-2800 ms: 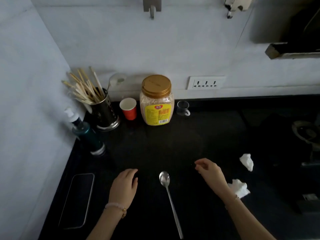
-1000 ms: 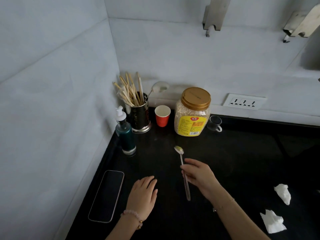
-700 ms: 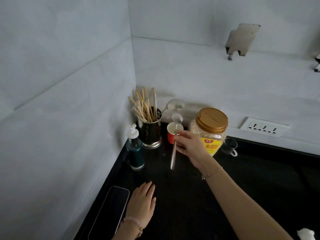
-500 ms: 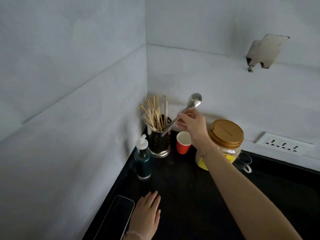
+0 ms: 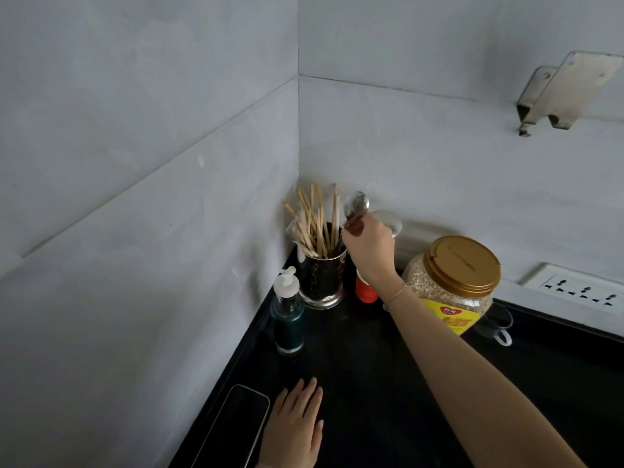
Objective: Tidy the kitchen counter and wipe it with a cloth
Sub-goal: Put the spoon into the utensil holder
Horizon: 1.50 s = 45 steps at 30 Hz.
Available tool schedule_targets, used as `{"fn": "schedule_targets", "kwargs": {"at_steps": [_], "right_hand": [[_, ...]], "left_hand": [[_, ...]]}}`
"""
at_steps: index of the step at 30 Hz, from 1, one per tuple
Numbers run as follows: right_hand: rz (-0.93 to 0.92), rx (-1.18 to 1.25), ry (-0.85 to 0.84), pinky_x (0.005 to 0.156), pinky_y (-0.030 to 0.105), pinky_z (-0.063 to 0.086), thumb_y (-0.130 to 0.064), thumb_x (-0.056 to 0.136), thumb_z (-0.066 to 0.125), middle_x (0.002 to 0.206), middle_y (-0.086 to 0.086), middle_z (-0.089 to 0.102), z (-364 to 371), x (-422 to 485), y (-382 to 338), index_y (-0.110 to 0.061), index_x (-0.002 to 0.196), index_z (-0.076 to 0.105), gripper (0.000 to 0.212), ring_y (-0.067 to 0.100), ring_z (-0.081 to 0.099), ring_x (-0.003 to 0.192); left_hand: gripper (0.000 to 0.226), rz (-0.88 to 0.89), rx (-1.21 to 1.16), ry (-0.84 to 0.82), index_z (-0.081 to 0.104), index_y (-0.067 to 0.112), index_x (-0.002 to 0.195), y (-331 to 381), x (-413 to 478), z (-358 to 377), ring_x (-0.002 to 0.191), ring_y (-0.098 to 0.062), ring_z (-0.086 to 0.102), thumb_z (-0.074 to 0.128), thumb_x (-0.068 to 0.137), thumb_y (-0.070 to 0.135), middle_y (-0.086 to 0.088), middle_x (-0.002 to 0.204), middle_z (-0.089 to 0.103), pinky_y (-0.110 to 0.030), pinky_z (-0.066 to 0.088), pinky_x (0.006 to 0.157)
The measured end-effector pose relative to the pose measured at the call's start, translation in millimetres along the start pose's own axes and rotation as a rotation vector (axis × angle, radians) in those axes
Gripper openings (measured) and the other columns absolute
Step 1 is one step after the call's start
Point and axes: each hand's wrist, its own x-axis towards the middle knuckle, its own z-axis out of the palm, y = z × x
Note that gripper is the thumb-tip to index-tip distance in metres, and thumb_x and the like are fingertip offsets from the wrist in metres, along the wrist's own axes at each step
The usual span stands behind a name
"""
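A metal spoon (image 5: 356, 205) stands bowl-up over the steel utensil holder (image 5: 322, 280) in the counter's back left corner; its handle goes down into the holder among several wooden chopsticks (image 5: 314, 221). My right hand (image 5: 369, 246) pinches the spoon just below its bowl. My left hand (image 5: 293, 430) rests flat, fingers straight, on the black counter (image 5: 371, 366) near the front edge.
A teal pump bottle (image 5: 287, 315) stands in front of the holder. A red paper cup (image 5: 365, 290), a gold-lidded grain jar (image 5: 454, 285) and a small glass mug (image 5: 496, 324) line the back wall. A phone (image 5: 236, 423) lies by my left hand. A wall socket (image 5: 580, 288) sits at right.
My right hand picked the spoon up off the counter, carried it to the back left corner and lowered its handle into the utensil holder. My left hand stayed flat on the counter.
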Motion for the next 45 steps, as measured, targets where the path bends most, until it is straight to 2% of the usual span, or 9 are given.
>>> {"fn": "schedule_targets", "kwargs": {"at_steps": [7,10,13,19,23,26,32,41,45], "right_hand": [[-0.033,-0.076,-0.082,0.064,0.036,0.052,-0.019,0.085,0.052,0.074,0.013,0.068,9,-5,1,-0.002,0.084,0.064,0.021,0.030,0.063,0.070],[0.038,-0.041,-0.128,0.067,0.034,0.050,-0.021,0.082,0.054,0.072,0.008,0.066,16,-7,5,-0.005,0.080,0.062,0.018,0.029,0.063,0.074],[0.097,0.037,-0.149,0.073,0.040,0.056,-0.024,0.081,0.057,0.073,0.009,0.070,22,-12,11,-0.007,0.080,0.064,0.019,0.028,0.067,0.072],[0.149,0.151,-0.178,0.071,0.048,0.058,-0.026,0.080,0.062,0.078,0.010,0.070,32,-19,20,-0.009,0.087,0.068,0.020,0.026,0.067,0.073],[0.163,0.171,-0.157,0.070,0.048,0.057,-0.027,0.081,0.062,0.075,0.009,0.069,35,-20,21,-0.009,0.084,0.067,0.019,0.025,0.067,0.072],[0.168,0.215,-0.159,0.075,0.048,0.057,-0.024,0.081,0.060,0.080,0.005,0.071,33,-21,25,-0.013,0.090,0.067,0.015,0.024,0.068,0.077],[0.193,0.238,-0.090,0.091,0.038,0.053,-0.019,0.083,0.062,0.114,0.000,0.068,14,-30,33,-0.018,0.126,0.057,0.044,0.016,0.065,0.100],[0.205,0.126,-0.209,0.070,0.013,0.047,-0.016,0.085,0.062,0.093,-0.007,0.066,-52,-111,76,-0.017,0.106,0.066,0.021,0.000,0.060,0.084],[0.436,0.109,-0.233,0.070,0.017,0.047,-0.019,0.086,0.061,0.096,-0.006,0.067,-72,-193,119,-0.023,0.102,0.066,0.017,0.007,0.063,0.089]], "left_hand": [[0.049,-0.011,0.007,0.009,0.067,0.026,0.105,1,-2,2,0.102,-0.011,0.067,0.041,0.068,0.043,0.009,0.115,0.068,-0.031,0.054,0.086],[0.049,-0.008,0.012,0.034,0.066,0.026,0.108,1,-3,4,0.104,-0.011,0.066,0.041,0.070,0.043,0.009,0.117,0.067,-0.032,0.040,0.097],[0.049,-0.021,-0.009,0.005,0.066,0.028,0.108,1,-3,0,0.104,-0.009,0.065,0.039,0.070,0.044,0.010,0.117,0.067,-0.030,0.053,0.089],[0.049,-0.038,-0.034,-0.046,0.066,0.029,0.109,2,-4,-4,0.105,-0.008,0.064,0.039,0.071,0.045,0.011,0.118,0.066,-0.030,0.055,0.086],[0.048,-0.032,-0.021,-0.042,0.062,0.027,0.112,3,-6,-2,0.108,-0.009,0.063,0.040,0.073,0.043,0.010,0.121,0.065,-0.031,0.035,0.099],[0.048,-0.038,-0.014,-0.063,0.062,0.027,0.112,3,-5,-3,0.108,-0.009,0.063,0.040,0.072,0.043,0.010,0.121,0.065,-0.031,0.048,0.097],[0.049,-0.048,0.029,-0.113,0.065,0.027,0.110,3,-5,-8,0.106,-0.009,0.064,0.038,0.072,0.043,0.010,0.119,0.066,-0.033,0.054,0.086],[0.050,-0.053,0.118,-0.143,0.067,0.023,0.110,6,-8,-20,0.107,-0.012,0.064,0.032,0.077,0.039,0.007,0.119,0.066,-0.031,0.055,0.086],[0.046,-0.041,0.136,-0.139,0.044,0.017,0.135,10,-8,-27,0.135,-0.019,0.038,0.033,0.093,0.031,0.000,0.147,0.041,-0.036,0.034,0.109]]}}
